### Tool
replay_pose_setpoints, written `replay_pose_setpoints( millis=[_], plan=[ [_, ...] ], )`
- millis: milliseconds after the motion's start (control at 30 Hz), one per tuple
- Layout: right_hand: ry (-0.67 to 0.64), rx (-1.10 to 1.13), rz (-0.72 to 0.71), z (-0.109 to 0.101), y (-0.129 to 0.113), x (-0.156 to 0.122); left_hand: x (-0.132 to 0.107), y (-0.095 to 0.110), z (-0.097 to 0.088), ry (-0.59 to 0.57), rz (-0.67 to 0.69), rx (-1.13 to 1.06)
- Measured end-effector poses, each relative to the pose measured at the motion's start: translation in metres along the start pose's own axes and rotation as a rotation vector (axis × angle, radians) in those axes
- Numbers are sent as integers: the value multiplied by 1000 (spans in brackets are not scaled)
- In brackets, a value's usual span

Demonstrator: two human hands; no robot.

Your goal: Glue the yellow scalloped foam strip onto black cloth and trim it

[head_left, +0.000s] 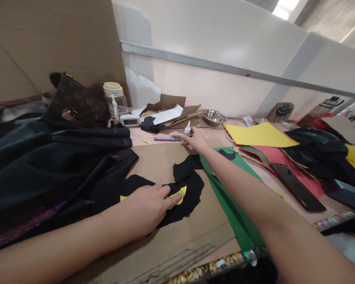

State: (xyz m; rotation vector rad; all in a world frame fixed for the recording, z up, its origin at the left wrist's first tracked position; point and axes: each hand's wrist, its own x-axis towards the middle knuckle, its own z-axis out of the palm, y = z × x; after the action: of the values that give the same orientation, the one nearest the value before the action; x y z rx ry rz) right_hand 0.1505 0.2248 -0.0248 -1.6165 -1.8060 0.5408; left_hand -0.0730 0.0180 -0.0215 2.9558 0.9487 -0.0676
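Left hand (pixel 149 207): laid palm-down, one finger extended; whether anything is pinched beneath cannot be told.
Yellow piece (pixel 181 194): pressed onto a ragged black sheet (pixel 193 185) atop cardboard (pixel 214 225); judged thin, easily creased, best lifted by its free edge. Its left part is covered.
White bottle (pixel 187 129): held near the cardboard's far edge; judged light, squeezable, best gripped around the body. Any label cannot be made out.
Right hand (pixel 198 141): thumb and fingers closed on the white bottle, the grip partly hidden.
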Motion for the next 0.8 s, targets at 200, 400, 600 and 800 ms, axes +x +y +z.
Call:
replay_pose_setpoints(
  millis=[200, 400, 600, 800],
  plan=[
    [-28, 65, -5, -11, -5, -8, 1, 1, -2, 20, -4, 15],
    [11, 83, -48, -52, -1, -49, 1, 1, 0, 14, -3, -2],
    [-211, -142, -152, -79, -10, -106, 1, 4, 0, -19, -44, -51],
    [-407, -408, -207, -65, -22, -145, 0, 1, 22, -7, -42, -72]
  ],
)
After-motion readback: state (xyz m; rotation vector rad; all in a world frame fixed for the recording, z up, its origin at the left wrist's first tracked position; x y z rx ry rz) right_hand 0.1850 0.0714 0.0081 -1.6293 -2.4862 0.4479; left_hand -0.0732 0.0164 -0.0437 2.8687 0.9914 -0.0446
